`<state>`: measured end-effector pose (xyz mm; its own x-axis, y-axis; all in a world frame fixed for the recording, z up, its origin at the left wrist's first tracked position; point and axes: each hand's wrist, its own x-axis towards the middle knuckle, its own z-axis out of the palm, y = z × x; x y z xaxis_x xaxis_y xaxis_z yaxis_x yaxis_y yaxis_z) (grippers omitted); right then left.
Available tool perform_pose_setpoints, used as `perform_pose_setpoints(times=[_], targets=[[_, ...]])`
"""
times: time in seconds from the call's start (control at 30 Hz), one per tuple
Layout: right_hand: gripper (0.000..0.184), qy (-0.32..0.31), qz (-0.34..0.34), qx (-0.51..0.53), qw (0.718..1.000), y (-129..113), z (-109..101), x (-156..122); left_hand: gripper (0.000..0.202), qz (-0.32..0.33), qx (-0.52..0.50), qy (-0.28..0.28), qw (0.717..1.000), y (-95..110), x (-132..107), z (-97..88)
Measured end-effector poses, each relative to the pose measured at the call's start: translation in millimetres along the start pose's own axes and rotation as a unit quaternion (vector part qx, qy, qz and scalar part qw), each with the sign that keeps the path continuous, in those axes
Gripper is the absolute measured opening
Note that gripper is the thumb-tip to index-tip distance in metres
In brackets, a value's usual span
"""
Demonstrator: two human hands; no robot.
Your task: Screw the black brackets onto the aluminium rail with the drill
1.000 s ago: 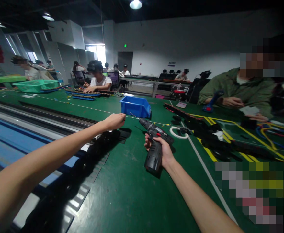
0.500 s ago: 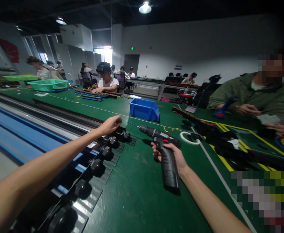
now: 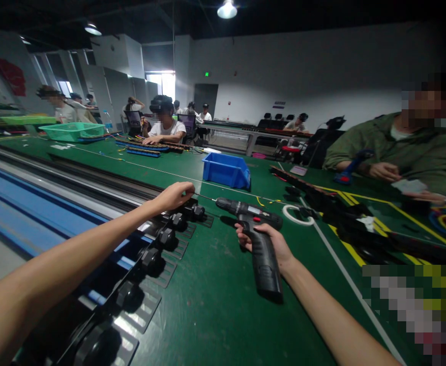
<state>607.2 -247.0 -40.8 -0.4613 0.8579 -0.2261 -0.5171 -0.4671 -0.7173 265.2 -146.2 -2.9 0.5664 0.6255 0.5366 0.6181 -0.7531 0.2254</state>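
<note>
My right hand (image 3: 270, 244) is wrapped round the grip of a black cordless drill (image 3: 264, 254), holding it over the green table. A long thin bit (image 3: 204, 196) sticks out of its chuck toward the left. At the tip of that bit, my left hand (image 3: 177, 195) is closed with its fingers pinched together; what they hold, if anything, is too small to make out. Under and beside my left wrist runs a row of black cable glands (image 3: 152, 260) on slotted metal end plates (image 3: 164, 273), at the ends of long blue and silver profiles (image 3: 35, 203).
A blue parts bin (image 3: 226, 172) stands beyond the drill. To its right lie a white ring-shaped coil (image 3: 297, 215) and dark strips with wiring (image 3: 345, 223). A co-worker in a green jacket (image 3: 383, 137) sits at the right. A green basket (image 3: 72, 132) stands at the far left.
The drill and my right hand have shifted slightly left. My left hand has moved slightly right, so the bit's tip is now at its fingers.
</note>
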Motion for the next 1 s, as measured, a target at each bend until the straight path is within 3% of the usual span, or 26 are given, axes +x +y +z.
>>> perform_pose_setpoints(times=[0.77, 0.9, 1.0], targets=[[0.038, 0.025, -0.003, 0.001, 1.0, -2.1, 2.2, -3.6, 0.015, 0.007, -0.002, -0.003, 1.0, 9.6, 0.7, -4.3], [0.051, 0.002, 0.016, 0.016, 1.0, -3.3, 4.7, -5.0, 0.015, 0.011, -0.004, 0.012, 1.0, 11.8, 0.9, -3.9], [0.045, -0.003, 0.013, 0.027, 1.0, -2.6, 5.2, -4.5, 0.015, 0.009, -0.007, 0.006, 1.0, 13.2, 0.8, -4.3]])
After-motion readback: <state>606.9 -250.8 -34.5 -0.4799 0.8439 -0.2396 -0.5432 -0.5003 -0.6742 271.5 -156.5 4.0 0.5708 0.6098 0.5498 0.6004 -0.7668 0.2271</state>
